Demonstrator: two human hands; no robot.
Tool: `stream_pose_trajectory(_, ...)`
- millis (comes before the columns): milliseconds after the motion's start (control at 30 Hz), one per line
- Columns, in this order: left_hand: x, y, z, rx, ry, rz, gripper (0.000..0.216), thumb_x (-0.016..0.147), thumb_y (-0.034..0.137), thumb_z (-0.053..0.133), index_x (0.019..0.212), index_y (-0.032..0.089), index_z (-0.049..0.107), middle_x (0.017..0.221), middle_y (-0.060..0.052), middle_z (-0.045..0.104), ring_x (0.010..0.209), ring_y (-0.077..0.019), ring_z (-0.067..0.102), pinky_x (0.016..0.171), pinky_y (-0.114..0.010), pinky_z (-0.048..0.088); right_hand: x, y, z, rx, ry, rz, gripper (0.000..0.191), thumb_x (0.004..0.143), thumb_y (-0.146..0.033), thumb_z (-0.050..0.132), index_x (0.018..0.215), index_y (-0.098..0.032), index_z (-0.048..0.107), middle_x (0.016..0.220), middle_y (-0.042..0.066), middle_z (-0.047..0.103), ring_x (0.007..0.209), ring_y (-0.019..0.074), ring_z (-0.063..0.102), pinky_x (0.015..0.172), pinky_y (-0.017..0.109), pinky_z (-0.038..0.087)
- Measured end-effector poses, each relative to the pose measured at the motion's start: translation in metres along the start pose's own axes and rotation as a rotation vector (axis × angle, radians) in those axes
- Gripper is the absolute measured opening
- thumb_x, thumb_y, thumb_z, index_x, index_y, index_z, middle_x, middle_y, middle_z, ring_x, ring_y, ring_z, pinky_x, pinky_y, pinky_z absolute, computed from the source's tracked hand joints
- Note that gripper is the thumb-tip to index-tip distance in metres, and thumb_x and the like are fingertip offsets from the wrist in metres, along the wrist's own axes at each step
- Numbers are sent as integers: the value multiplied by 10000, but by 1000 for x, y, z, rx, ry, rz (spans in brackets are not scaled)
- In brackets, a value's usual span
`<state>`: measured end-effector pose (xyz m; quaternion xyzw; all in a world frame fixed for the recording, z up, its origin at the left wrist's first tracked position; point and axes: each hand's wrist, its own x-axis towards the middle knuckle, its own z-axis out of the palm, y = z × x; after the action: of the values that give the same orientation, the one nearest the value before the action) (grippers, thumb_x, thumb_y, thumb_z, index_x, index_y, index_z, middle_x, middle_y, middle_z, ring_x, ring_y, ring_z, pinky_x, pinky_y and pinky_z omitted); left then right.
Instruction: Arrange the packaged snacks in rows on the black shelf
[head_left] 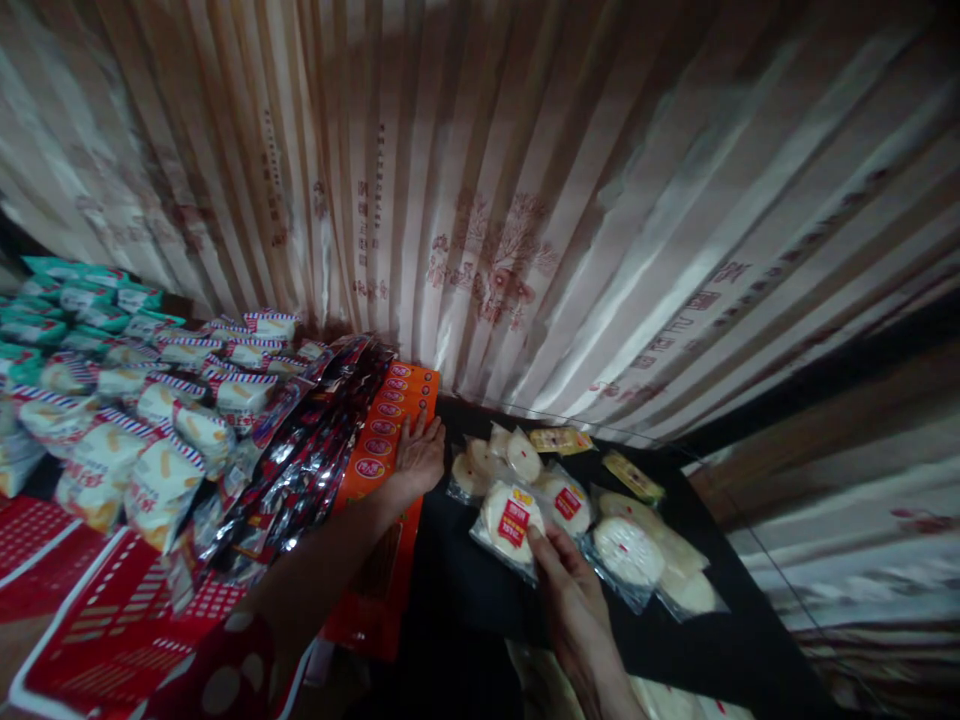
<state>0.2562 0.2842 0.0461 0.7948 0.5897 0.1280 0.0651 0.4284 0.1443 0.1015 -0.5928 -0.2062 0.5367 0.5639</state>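
My left hand [421, 455] lies with its fingers stretched out on the upper part of a row of overlapping orange packets [379, 440]. My right hand [576, 590] pinches the near edge of a clear packet of round, pale, flat food [504, 520] with a red label. Around it lie more clear packets of pale rounds: a red-labelled one [566, 503] just behind, a white one [628, 548] to the right, and several smaller ones [523, 457] at the back. My right fingertips partly hide the held packet's edge.
Dark shiny packets [319, 470], white snack bags [176, 475] and green bags [82, 300] crowd the left. A red basket [142, 650] is at lower left. Two yellowish packets [634, 475] lie at the black tabletop's [465, 600] back. A pleated printed curtain [480, 200] hangs behind.
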Motion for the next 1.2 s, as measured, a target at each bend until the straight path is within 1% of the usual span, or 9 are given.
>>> stream_pose_trajectory(167, 0, -1, 2, -19, 22, 8, 467, 859, 193, 333, 1307, 123, 447, 1413, -67, 407, 1358, -271, 227, 1117, -503, 116, 25, -21, 25, -110, -59, -139, 414, 551, -391, 784, 879, -198, 621, 662, -44, 653, 564, 114, 561, 526, 209, 435)
stream_pose_trajectory(267, -1, -1, 4, -15, 23, 11, 466, 853, 189, 343, 1305, 146, 449, 1403, -61, 424, 1367, -268, 204, 1120, -502, 111, 45, -33, 48, -248, -156, -233, 371, 592, -427, 740, 861, -197, 627, 650, -38, 629, 571, 122, 543, 523, 220, 417)
stream_pose_trajectory(367, -1, -1, 6, -18, 40, 22, 466, 843, 178, 365, 1300, 190, 456, 1387, -48, 448, 1363, -265, 219, 1118, -512, 113, 72, -38, 72, -353, -233, -313, 325, 649, -461, 666, 822, -193, 604, 656, -28, 627, 573, 127, 540, 541, 232, 419)
stream_pose_trajectory(467, -2, -1, 8, -12, 78, 44, 426, 852, 161, 350, 1240, 205, 519, 1343, -42, 499, 1356, -252, 240, 1121, -506, 117, 105, -37, 93, -499, -268, -388, 270, 730, -420, 570, 872, -191, 592, 726, 0, 657, 640, 148, 577, 582, 249, 446)
stream_pose_trajectory(533, -2, -2, 10, 6, 98, 38, 412, 869, 167, 327, 1228, 181, 528, 1331, -56, 511, 1357, -248, 239, 1123, -499, 127, 125, -37, 105, -671, -234, -434, 222, 773, -334, 522, 923, -184, 590, 772, 12, 672, 693, 153, 601, 615, 252, 459)
stream_pose_trajectory(633, -1, -2, 12, 22, 122, 26, 427, 895, 197, 298, 1278, 151, 481, 1361, -72, 477, 1368, -252, 209, 1124, -495, 137, 149, -40, 118, -1044, -128, -487, 213, 810, -236, 488, 980, -158, 590, 872, 42, 684, 765, 143, 619, 676, 239, 457)
stream_pose_trajectory(700, 0, -2, 13, 18, 114, 20, 435, 899, 211, 299, 1296, 144, 465, 1375, -74, 458, 1368, -258, 209, 1125, -498, 135, 160, -42, 124, -1194, -76, -496, 202, 818, -210, 493, 977, -142, 597, 929, 67, 683, 821, 149, 623, 712, 232, 447)
stream_pose_trajectory(933, 2, 0, 7, -23, 46, 4, 451, 873, 201, 348, 1310, 159, 453, 1390, -66, 435, 1356, -263, 244, 1120, -516, 139, 185, -37, 131, -1383, 1, -448, 252, 842, -203, 479, 1053, -123, 592, 1014, 118, 681, 967, 199, 624, 767, 237, 438)
stream_pose_trajectory(1200, 2, -2, 11, -31, 51, 1, 450, 879, 205, 329, 1308, 148, 450, 1401, -52, 422, 1355, -263, 243, 1126, -498, 119, 200, -39, 131, -1532, -15, -375, 293, 846, -214, 452, 1062, -91, 607, 1041, 169, 673, 1005, 241, 620, 801, 281, 458)
